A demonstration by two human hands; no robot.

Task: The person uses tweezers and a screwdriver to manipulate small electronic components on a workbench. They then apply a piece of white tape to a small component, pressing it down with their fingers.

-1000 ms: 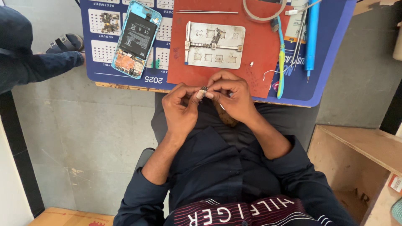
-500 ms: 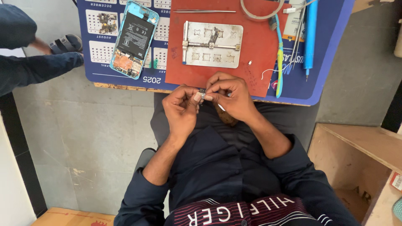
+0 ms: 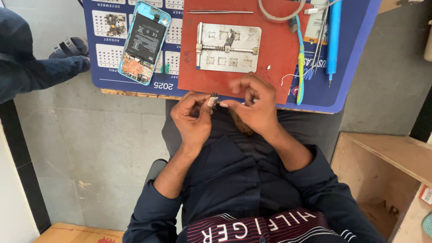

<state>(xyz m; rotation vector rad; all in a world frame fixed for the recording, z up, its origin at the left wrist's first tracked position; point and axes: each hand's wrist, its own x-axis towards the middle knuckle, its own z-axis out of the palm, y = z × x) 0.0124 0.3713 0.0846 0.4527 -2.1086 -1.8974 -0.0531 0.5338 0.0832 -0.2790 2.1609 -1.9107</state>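
Note:
My left hand (image 3: pixel 193 118) and my right hand (image 3: pixel 253 104) meet at the near edge of the table, just above my lap. Between their fingertips they pinch a tiny dark part (image 3: pixel 214 97); it is too small to make out. A thin metal tool seems to lie in my right hand, but it is blurred. Beyond the hands, on the red mat (image 3: pixel 274 45), rests a metal board-holding jig (image 3: pixel 228 47). To the left lies an opened phone (image 3: pixel 144 41) in a light blue frame, its battery and boards exposed.
A blue printed mat (image 3: pixel 351 67) covers the table. On it are metal tweezers (image 3: pixel 220 12), a blue-and-yellow toothbrush (image 3: pixel 300 58), a blue pen-shaped tool (image 3: pixel 333 38), a small circuit board (image 3: pixel 115 23) and a coiled cable (image 3: pixel 281 15). Another person's leg (image 3: pixel 36 72) and sandal (image 3: pixel 69 46) are at left. A wooden shelf (image 3: pixel 391 157) stands at right.
My hands have stayed together at the table edge, with the right fingers shifting and blurring over the small part. The view has tilted slightly.

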